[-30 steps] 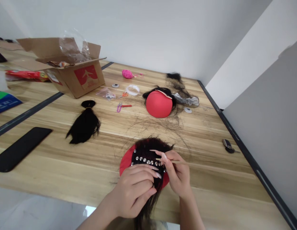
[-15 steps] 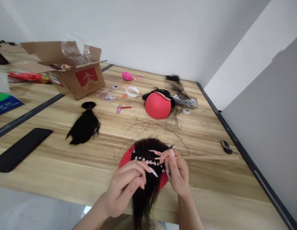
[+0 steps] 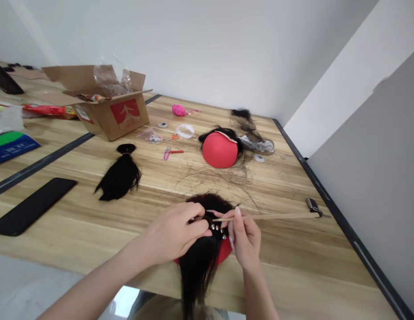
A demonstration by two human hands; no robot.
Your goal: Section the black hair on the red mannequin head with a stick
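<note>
A red dome (image 3: 226, 252) with black hair (image 3: 196, 271) over it lies near the table's front edge. Silvery round studs (image 3: 217, 227) run in a row across the hair; my left fingers hide part of the row. My left hand (image 3: 180, 231) is closed over the row, its thumb and fingers pinching a strand of the hair beside the stick's tip. Between the fingers and thumb of my right hand (image 3: 245, 238) is a thin wooden stick (image 3: 283, 216). Its tip points left into the hair, and its far end reaches out to the right.
Behind stands a second red dome (image 3: 220, 150) with hair. Leftward are a bundle of black hair (image 3: 118, 180), a phone-like black slab (image 3: 35, 206) and an open cardboard box (image 3: 116, 116). Scissors (image 3: 172, 137), pink yarn (image 3: 178, 110) and a car key (image 3: 313, 206) lie about.
My left hand has moved up and over the stud row, its fingers now closing on the hair by the stick's tip. My right hand keeps its hold on the stick, nearly still.
</note>
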